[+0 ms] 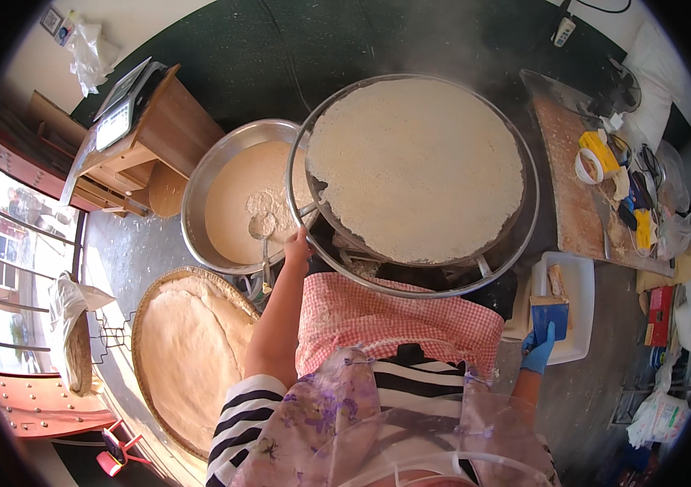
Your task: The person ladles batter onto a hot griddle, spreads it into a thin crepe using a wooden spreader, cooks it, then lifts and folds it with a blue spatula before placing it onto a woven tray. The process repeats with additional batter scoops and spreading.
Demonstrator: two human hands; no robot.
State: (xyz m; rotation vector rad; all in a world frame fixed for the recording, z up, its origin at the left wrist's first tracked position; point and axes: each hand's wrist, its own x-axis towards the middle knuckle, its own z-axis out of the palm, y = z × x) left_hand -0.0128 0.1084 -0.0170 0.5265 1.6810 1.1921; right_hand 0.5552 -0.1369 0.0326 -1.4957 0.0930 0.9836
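A wide round griddle in front of me is covered by a thin pale sheet of batter, ragged at its left edge. My left hand is closed on the metal ring that circles the griddle. Left of it, a steel basin holds beige batter, with a ladle resting in it. My right hand, in a blue glove, grips a blue flat scraper over a white plastic tub. A brownish, roll-like thing lies in the tub.
Stacked pale flatbreads fill a round woven tray at lower left. A wooden desk stands behind the basin. At right, a board carries cables and yellow items. A red-checked cloth covers my lap. Faint steam rises behind the griddle.
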